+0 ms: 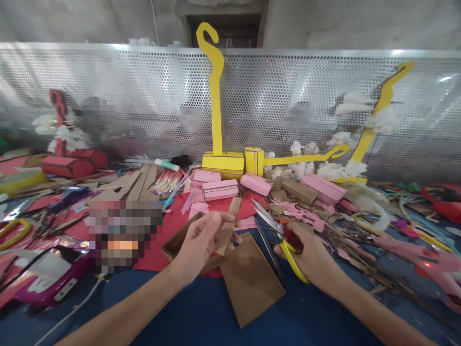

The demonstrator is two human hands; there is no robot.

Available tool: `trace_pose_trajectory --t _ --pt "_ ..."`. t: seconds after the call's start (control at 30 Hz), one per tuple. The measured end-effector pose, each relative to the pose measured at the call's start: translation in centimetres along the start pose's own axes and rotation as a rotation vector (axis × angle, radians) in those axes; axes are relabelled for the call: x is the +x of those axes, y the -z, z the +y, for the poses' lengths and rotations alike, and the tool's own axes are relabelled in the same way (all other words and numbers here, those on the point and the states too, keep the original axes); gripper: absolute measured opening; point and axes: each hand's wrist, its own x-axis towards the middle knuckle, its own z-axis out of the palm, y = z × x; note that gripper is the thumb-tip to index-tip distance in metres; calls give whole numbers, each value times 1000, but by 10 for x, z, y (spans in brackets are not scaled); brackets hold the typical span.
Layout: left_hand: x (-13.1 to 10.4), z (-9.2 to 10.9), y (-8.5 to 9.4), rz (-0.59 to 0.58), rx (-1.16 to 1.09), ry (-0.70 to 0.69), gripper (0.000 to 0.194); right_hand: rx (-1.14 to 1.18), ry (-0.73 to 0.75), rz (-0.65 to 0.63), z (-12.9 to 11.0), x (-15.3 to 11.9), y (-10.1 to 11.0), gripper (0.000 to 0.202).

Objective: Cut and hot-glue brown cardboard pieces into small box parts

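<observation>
Pinched in my left hand (203,242) is a narrow brown cardboard strip (227,235), held upright near the centre. Behind that hand sits an open cardboard box (175,240), partly hidden by it. My right hand (309,252) is closed around scissors (293,259) with yellow and red handles; their blades are spread and point up and to the left. Between the hands a flat brown cardboard piece (252,283) lies on the blue table (194,312). A long metal blade or ruler (268,246) rests beside its upper right edge. Red paper (151,254) lies beneath the box.
Pink blocks (220,190) and yellow hook-topped stands (216,110) line the back, before a perforated metal panel (158,96). A pink glue gun (425,259) and twigs (378,264) lie at right. A purple-and-white power strip (54,274) with cables is at left.
</observation>
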Motion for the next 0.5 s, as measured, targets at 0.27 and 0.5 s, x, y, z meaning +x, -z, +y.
trace_pose_trajectory --t 0.27,0.5 --pt "-7 -6 -8 25 203 43 49 11 0 -17 1 0 -1 33" --pt "-5 -9 -5 15 265 108 42 -27 -1 -49 0 -3 1 28"
